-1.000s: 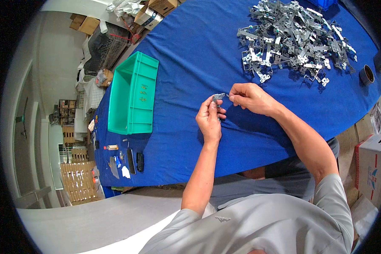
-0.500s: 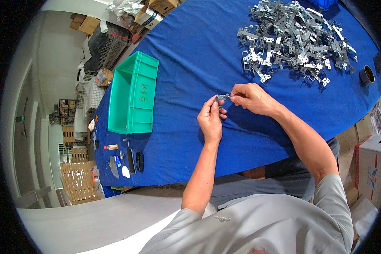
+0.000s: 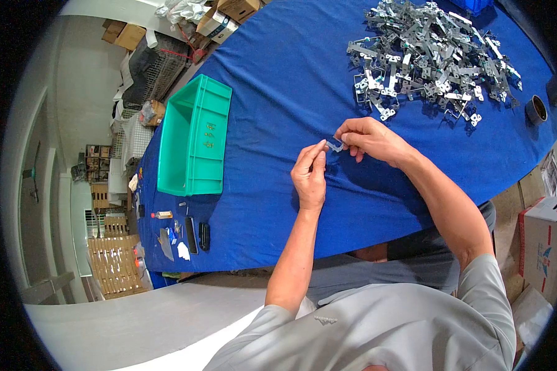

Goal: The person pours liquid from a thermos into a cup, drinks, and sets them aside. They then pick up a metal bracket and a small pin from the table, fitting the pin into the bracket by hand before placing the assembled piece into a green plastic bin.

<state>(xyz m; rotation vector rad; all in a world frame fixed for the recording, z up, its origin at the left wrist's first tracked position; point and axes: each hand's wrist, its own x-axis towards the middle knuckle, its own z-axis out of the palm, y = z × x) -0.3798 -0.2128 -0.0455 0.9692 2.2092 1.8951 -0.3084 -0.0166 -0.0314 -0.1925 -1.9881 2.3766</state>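
Note:
A small metal bracket (image 3: 335, 147) is held between my two hands above the blue cloth (image 3: 272, 105). My left hand (image 3: 309, 176) pinches its left end between thumb and fingertips. The fingers of my right hand (image 3: 371, 141) are closed on its right end. Part of the bracket is hidden by my fingers, so its full shape does not show. Up and to the right lies a large heap of similar metal brackets (image 3: 427, 62).
A green plastic crate (image 3: 207, 167) stands to the left. Near the table's left edge lie a small bottle (image 3: 162, 214), a black case (image 3: 204, 236) and a dark flat bar (image 3: 192, 235). A brown ring-shaped roll (image 3: 536, 110) sits far right, with a cardboard box (image 3: 543, 247) below.
The metal bracket has turned in my fingers and shows a different side. My left fingers have straightened into a pinch at its end; my right hand has shifted slightly.

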